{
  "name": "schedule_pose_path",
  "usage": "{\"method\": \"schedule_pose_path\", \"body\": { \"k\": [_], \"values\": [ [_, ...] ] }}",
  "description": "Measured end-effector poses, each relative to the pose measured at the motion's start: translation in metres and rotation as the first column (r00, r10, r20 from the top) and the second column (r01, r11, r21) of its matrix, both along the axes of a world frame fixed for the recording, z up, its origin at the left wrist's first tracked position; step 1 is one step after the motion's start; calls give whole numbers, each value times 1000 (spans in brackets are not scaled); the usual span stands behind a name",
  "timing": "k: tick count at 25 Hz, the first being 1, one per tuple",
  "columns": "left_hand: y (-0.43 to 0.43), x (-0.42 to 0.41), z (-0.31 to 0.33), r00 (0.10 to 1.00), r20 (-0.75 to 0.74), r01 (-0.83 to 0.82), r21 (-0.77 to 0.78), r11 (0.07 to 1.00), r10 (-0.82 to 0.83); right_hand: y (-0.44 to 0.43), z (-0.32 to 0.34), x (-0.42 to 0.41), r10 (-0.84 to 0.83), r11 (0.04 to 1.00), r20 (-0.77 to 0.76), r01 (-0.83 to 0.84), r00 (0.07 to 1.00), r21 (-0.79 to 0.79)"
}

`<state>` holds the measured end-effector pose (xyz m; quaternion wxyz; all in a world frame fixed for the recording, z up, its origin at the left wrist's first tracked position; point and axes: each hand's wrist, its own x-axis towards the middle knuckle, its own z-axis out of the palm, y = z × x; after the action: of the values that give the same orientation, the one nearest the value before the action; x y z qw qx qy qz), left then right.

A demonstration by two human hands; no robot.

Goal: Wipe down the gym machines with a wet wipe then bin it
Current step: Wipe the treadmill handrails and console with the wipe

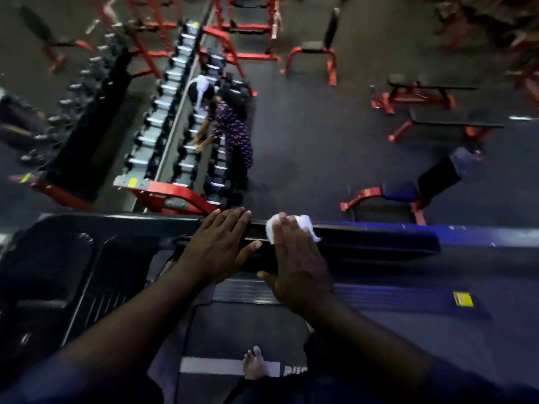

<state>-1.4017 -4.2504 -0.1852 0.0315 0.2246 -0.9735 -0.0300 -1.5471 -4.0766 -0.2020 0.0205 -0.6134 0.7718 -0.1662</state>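
Observation:
A dark treadmill console (364,246) stretches across the middle of the head view. My right hand (297,258) lies flat on its top edge, fingers straight, pressing a white wet wipe (303,225) against the surface; the wipe sticks out beyond my fingertips. Just to the left, my left hand (221,246) rests flat with straight fingers on the same console edge and holds nothing. Below the console runs the treadmill belt (233,330), where my bare foot (253,364) stands by a white stripe.
Beyond the console, a red dumbbell rack (186,141) runs away from me, and another person (230,123) bends over it. Red and black benches (408,191) stand on the dark floor to the right. A cup holder tray (58,272) sits left of my hands.

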Motion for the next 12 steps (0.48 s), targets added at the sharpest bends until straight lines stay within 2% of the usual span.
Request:
{"method": "schedule_pose_path", "body": {
  "k": [2,4,5,7,8,9,10,12],
  "values": [
    [2,-13,-1,997,-22,68,6,998,-68,27,-2,-21,5,1000,-75,-5,997,8],
    [13,-32,2,993,-29,114,27,993,-114,82,-10,-61,-159,986,-127,164,979,27],
    [19,-41,3,991,-42,129,38,991,-128,105,-10,-81,-282,954,-170,295,944,54],
    [33,-60,6,986,-48,165,60,984,-162,118,-5,-99,-508,830,-224,542,832,130],
    [38,-67,7,983,-46,179,70,981,-176,105,-1,-93,-578,782,-163,600,800,171],
    [40,-72,6,982,-47,184,77,980,-181,89,1,-80,-586,787,-100,594,804,164],
    [42,-77,7,981,-56,191,80,978,-187,75,0,-63,-533,834,-59,536,844,133],
    [45,-86,10,979,-55,201,89,975,-197,72,-2,-39,-325,936,-73,332,943,120]
  ]
}}
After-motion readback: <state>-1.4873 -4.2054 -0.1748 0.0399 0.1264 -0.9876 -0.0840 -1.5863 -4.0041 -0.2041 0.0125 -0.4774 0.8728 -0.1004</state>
